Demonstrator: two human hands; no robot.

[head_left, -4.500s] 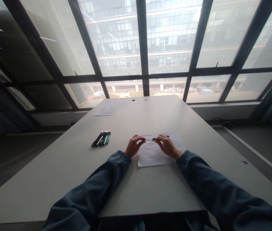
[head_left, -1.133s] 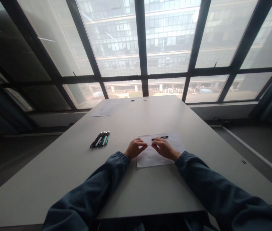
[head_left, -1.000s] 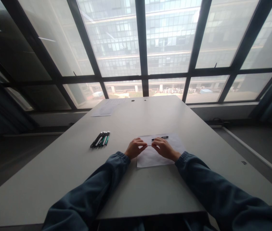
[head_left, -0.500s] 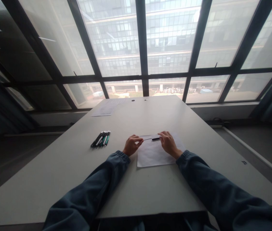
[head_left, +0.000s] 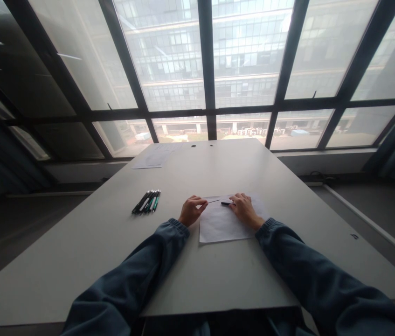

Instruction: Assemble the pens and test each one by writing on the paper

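Observation:
A white sheet of paper (head_left: 227, 226) lies on the table in front of me. My left hand (head_left: 192, 210), over the sheet's left edge, pinches a thin dark rod (head_left: 214, 201) that points right. My right hand (head_left: 244, 210) rests over the sheet's upper right part, its fingers closed on the right end of a short black pen part (head_left: 226, 203). A small gap separates the rod's tip from this part. Left of my hands, several black and green pens (head_left: 146, 202) lie side by side.
The white table (head_left: 106, 261) stretches toward large windows. Printed papers (head_left: 150, 158) lie at its far left. Small dark round pieces (head_left: 193, 146) sit near the far edge, and a small dark mark (head_left: 354, 236) shows at the right.
The rod in my left hand has tilted, its tip slightly higher. The fingers of my right hand have curled and shifted a little around the black pen part.

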